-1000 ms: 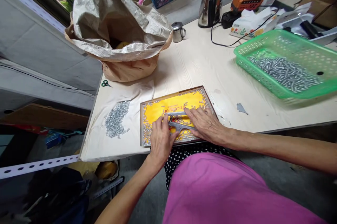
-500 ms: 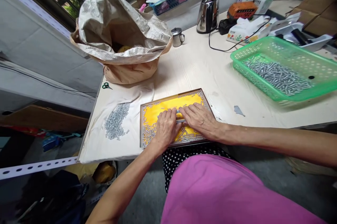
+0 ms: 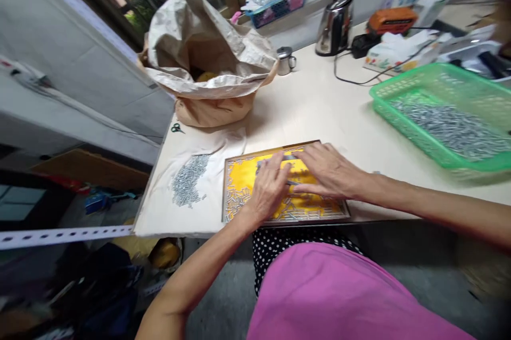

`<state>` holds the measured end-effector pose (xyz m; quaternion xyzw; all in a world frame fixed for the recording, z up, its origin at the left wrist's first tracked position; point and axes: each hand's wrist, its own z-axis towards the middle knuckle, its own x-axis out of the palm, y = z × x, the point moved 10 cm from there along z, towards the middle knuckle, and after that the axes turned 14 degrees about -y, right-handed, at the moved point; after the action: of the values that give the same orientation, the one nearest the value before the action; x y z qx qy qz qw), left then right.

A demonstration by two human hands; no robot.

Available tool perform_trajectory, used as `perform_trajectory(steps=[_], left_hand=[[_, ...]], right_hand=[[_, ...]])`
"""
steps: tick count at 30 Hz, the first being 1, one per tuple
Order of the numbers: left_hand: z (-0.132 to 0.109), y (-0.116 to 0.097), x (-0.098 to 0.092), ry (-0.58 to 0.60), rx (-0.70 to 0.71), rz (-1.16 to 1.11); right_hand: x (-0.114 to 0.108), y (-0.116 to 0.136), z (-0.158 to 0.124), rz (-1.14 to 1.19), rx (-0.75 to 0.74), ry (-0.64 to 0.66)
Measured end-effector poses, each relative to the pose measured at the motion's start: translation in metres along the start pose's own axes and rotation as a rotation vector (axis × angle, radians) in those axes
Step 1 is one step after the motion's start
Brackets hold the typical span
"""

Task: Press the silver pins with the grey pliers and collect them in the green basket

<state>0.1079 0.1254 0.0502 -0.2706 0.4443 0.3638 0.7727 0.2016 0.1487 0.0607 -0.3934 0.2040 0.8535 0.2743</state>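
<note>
A shallow brown-rimmed tray [image 3: 224,191] with a yellow bottom lies at the table's front edge, with small metal pins [image 3: 237,199] loose along its sides. My left hand [image 3: 271,188] is over its middle, fingers bent onto a grey strip-like piece [image 3: 294,183]. From the right, my right hand [image 3: 331,172] holds the other end, its thumb apart from its fingers. Two grey edges show between the hands; the rest of the piece is covered. On a white cloth left of the tray is a heap of similar pins [image 3: 190,183].
A green basket [image 3: 423,140] of metal pins stands at the right. Behind the tray are a large open sack [image 3: 215,108], a metal cup [image 3: 285,61] and a kettle [image 3: 334,26] with a cord. Small scissors [image 3: 176,128] lie near the left edge.
The view has shifted, so the table appears further right. My right hand's thumb and fingers have spread wider on the grey piece, and more pins show on the yellow bottom between my hands.
</note>
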Motion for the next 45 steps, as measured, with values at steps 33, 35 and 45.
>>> perform_trajectory(steps=[33,35,45], left_hand=[[-0.219,0.231,-0.087,0.285,-0.456,0.420],[-0.208,0.224,-0.096,0.126,-0.497,0.340],[-0.095,0.055,-0.016,-0.013,-0.333,-0.013]], right_hand=[[0.025,-0.043,-0.025,0.246,0.073,0.042],[0.025,-0.035,-0.022,0.222,0.044,0.065],[0.026,-0.013,0.001,0.035,-0.081,0.067]])
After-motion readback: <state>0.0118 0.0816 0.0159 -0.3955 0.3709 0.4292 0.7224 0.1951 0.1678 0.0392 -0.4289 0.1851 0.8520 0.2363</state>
